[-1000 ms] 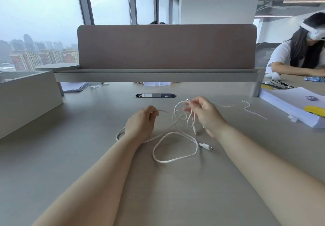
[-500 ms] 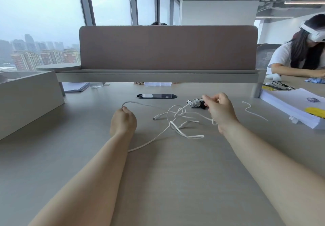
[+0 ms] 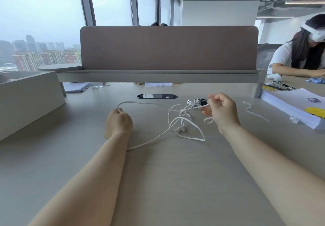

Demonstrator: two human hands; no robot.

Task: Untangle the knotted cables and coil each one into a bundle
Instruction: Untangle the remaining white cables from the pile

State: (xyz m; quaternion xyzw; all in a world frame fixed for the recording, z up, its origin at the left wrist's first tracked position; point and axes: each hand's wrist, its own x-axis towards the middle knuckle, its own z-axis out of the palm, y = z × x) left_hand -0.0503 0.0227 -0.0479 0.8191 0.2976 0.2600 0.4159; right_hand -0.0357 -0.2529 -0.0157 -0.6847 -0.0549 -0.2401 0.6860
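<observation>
A knot of thin white cables [image 3: 181, 120] lies on the grey desk [image 3: 158, 173] between my hands. My left hand [image 3: 118, 123] is a fist gripping one white strand, which arcs away from the fist toward the knot. My right hand [image 3: 221, 111] pinches another white strand just right of the knot, lifted a little off the desk. A loose length runs from the knot back under my left forearm. A small black and white cable bundle [image 3: 197, 101] sits just behind the knot.
A desk divider with a shelf [image 3: 167, 74] stands at the back, a cable grommet [image 3: 156, 96] below it. At right lie another white cable [image 3: 255, 110] and a paper stack [image 3: 299, 106]. A person sits at far right. A grey box [image 3: 26, 99] stands left.
My hands have drawn apart: the left one moved left, the right one rightward and back. The big loop near me has pulled out into a tighter knot with longer strands.
</observation>
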